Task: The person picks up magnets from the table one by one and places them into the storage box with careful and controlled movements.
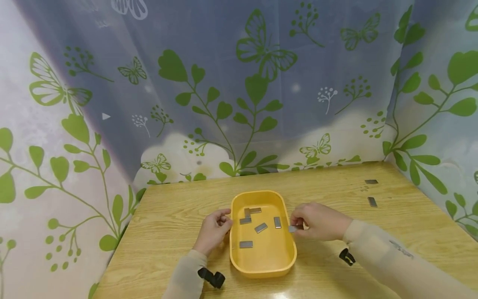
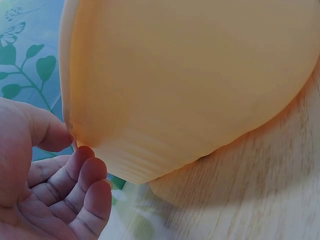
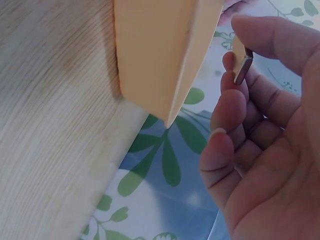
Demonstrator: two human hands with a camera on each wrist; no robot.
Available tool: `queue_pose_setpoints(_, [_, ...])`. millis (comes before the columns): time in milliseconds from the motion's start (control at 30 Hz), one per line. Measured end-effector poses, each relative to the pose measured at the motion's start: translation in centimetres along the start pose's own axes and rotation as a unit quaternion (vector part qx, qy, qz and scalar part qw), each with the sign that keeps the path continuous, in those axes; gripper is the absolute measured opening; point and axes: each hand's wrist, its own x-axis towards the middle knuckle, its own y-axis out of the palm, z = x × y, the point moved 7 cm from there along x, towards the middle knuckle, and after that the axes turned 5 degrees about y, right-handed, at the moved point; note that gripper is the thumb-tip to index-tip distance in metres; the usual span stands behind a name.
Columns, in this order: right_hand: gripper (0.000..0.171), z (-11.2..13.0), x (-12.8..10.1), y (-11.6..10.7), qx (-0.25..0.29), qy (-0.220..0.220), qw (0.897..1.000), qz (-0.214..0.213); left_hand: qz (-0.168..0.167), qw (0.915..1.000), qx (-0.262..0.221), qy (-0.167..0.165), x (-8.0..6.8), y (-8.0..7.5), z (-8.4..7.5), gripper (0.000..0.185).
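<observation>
— Sleeves first: what lies nearest the lens in the head view?

— Both my forearms in beige sleeves, each with a black strap at the wrist. My left hand (image 1: 213, 229) rests against the left wall of the yellow tray (image 1: 261, 265), fingers loosely curled. The left wrist view shows what the head view does not: my thumb tip and fingertips (image 2: 87, 167) touch the tray's outer wall (image 2: 190, 90) without closing round it.

— And inside the tray?

— Six small grey metal plates (image 1: 261, 227) lie scattered on its floor, two of them overlapping near the back. Neither wrist view shows them; each sees only the tray's outside.

— The right side?

— My right hand (image 1: 317, 221) sits at the tray's right rim and pinches one more grey plate (image 1: 293, 228) just beside that rim. In the right wrist view the plate (image 3: 243, 67) shows edge-on between thumb and forefinger, the other fingers half bent; the tray rim (image 3: 192, 60) is near, not touching.

— Farther right?

— Two loose plates (image 1: 372, 202) lie on the wooden table (image 1: 179, 207), well apart from the tray.

— Anything unclear?

— Whether the held plate touches the rim, I cannot tell.
</observation>
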Motion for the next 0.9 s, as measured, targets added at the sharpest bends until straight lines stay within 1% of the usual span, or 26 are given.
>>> queue_pose_setpoints(67, [0.008,0.3,0.3,0.1,0.002,-0.004,1.0,0.007,-0.004,1.0,0.0,0.003,0.1,0.0,0.3,0.037])
queue_pose_setpoints(167, [0.009,0.9,0.7,0.2,0.002,-0.012,1.0,0.016,-0.007,1.0,0.004,0.005,0.1,-0.1,0.3,0.036])
queue_pose_setpoints(300, [0.009,1.9,1.3,0.3,0.0,-0.029,0.999,0.016,-0.007,0.9999,0.006,0.003,0.1,-0.1,0.3,0.036])
queue_pose_setpoints(467, [0.01,3.0,2.1,0.7,-0.005,-0.047,0.999,0.025,-0.004,1.0,-0.006,0.005,0.0,-0.1,0.2,0.038])
queue_pose_setpoints(567, [0.01,3.6,2.5,1.0,-0.006,-0.051,0.998,0.038,-0.004,1.0,-0.003,0.003,0.0,0.0,0.1,0.037])
queue_pose_setpoints(733, [0.009,4.4,3.2,1.5,-0.011,-0.046,0.997,0.063,-0.011,0.9998,0.014,-0.002,0.0,-0.1,0.4,0.033])
queue_pose_setpoints(900, [0.008,5.4,4.2,2.2,-0.01,-0.048,0.995,0.09,-0.014,0.9998,0.016,0.0,0.1,-0.1,0.5,0.033])
